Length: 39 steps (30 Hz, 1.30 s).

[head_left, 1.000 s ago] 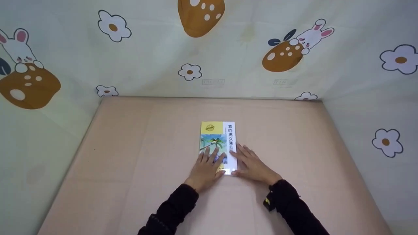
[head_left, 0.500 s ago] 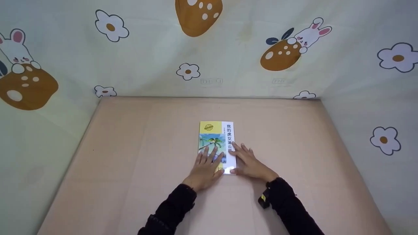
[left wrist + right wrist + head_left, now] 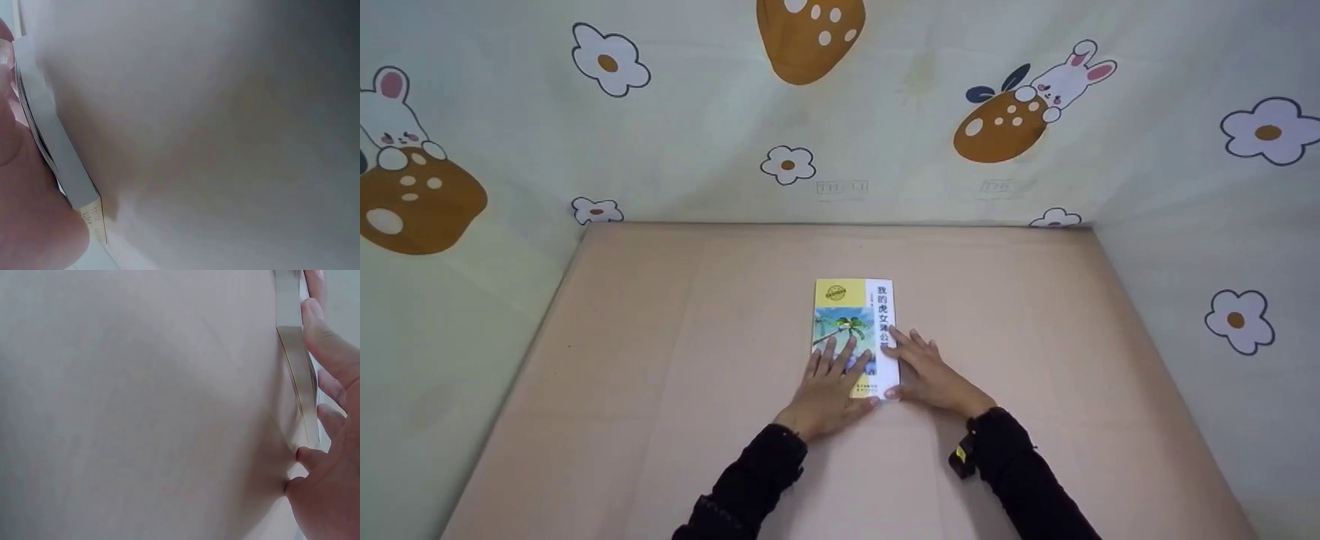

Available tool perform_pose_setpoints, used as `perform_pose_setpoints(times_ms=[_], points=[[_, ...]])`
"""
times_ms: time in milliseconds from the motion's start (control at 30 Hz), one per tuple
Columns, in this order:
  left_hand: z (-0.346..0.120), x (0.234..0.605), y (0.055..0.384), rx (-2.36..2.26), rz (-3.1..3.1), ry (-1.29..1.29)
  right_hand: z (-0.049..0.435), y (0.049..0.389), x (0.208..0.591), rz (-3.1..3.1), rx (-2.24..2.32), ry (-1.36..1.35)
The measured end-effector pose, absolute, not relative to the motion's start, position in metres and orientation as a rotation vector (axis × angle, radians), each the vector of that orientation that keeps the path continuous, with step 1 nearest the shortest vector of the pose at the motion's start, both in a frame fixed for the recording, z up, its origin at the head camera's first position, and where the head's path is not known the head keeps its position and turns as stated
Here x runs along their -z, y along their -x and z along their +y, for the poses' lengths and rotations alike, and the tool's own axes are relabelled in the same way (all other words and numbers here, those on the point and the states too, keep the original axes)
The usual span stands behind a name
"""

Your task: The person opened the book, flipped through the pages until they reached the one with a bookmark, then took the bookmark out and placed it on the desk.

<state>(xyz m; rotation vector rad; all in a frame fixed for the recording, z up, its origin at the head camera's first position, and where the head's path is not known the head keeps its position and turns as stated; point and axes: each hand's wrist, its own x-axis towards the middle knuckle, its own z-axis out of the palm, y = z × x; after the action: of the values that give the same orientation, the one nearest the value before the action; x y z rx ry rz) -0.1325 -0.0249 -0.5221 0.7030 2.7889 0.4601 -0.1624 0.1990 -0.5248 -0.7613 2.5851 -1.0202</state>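
Pale cloth walls (image 3: pixel 915 112), printed with rabbits, brown spotted fruit and white flowers, enclose a pinkish bench (image 3: pixel 697 322) on three sides. In the middle of that bench, a little nearer the back wall than the front of the view, a book (image 3: pixel 849 319) lies flat, front cover up, roughly square to the back edge. The left hand (image 3: pixel 826 388) rests across its lower left part with fingers spread; that grip is apart and clamps nothing. The right hand (image 3: pixel 936 381) touches the right edge and lower right corner, fingers extended and thumb set away from them, so this grip too looks apart, pressing lightly rather than pinching. Judging by how things lie, the book is placed and both hands are steadying or squaring it; that part seems all but done. The cover is not turned, the book is not lifted, and neither hand is off it, so letting go is yet to be done. The fingers hide the lower part of the cover picture and the foot of the title column. The left wrist view is hazy and cuts that hand off at its edge, showing mainly the book's side with dark slits between the leaves; the right wrist view loses the top of the book. A small dark piece (image 3: pixel 961 456) with a yellow mark beside the right sleeve (image 3: pixel 1027 465) is too unclear to identify.
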Motion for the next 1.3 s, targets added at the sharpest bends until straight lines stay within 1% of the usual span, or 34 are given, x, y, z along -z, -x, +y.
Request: perform_pose_setpoints(times_ms=[533,900,1300], points=[[-0.028,0.51,0.141,-0.428,2.833,-0.744,0.196,0.164,0.524,2.622,1.001,0.744],[-0.032,0.502,0.146,-0.449,2.784,-0.773,0.206,0.166,0.527,2.519,1.031,0.778],[-0.042,0.503,0.154,-0.591,2.653,-0.789,0.211,0.166,0.527,2.463,1.131,0.765]])
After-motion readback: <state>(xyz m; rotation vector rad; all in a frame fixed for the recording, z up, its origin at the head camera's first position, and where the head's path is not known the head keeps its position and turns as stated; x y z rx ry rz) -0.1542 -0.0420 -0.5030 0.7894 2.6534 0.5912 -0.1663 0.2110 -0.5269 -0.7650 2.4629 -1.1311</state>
